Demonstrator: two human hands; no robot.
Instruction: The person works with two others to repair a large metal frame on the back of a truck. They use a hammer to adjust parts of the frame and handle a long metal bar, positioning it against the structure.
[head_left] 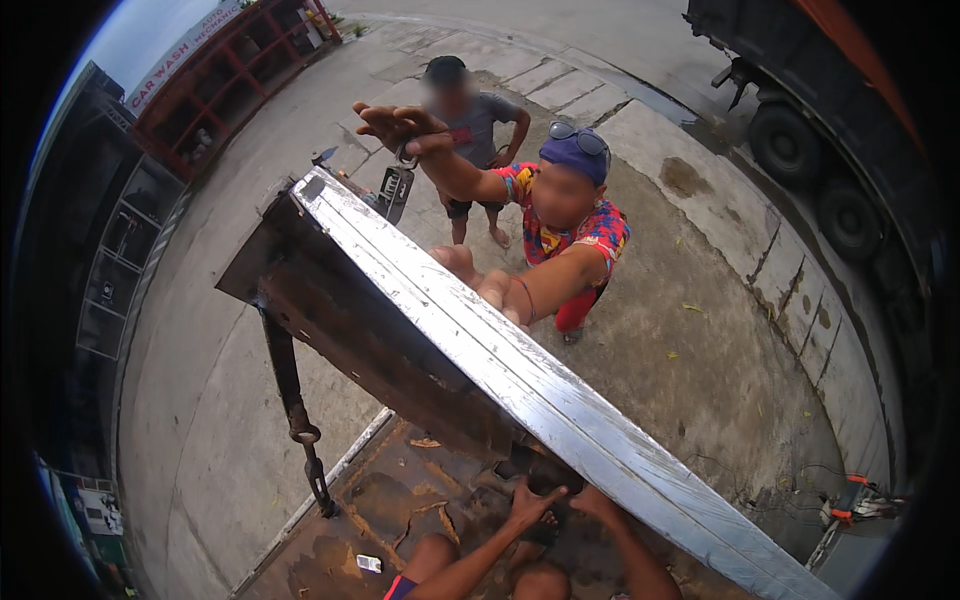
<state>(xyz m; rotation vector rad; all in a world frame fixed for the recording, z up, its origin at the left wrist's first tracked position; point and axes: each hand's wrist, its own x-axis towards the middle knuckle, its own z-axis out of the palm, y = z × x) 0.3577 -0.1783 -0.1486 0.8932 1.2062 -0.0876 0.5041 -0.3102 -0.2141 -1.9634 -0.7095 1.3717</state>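
Note:
A rusty metal gate panel (370, 350) with a bright silver top edge (480, 350) slants from upper left to lower right. Below it, near the lower middle, my left hand (533, 506) has its thumb and a finger spread, close to a dark gap at the panel's inner face. Beside it, my right hand (597, 504) reaches against the underside of the silver edge; its fingers are mostly hidden. Across the panel, a person in a colourful shirt (600, 225) lays one hand (495, 290) on the edge and raises the other (405, 128) by a metal latch (393, 192).
A dark hinged metal arm (288, 385) runs from the panel to the rusty bed (400, 480). A small white object (369, 563) lies on the bed. Behind stands another person in a grey shirt (485, 120). A truck (820, 130) is at the upper right, a red-framed building (230, 90) at the upper left.

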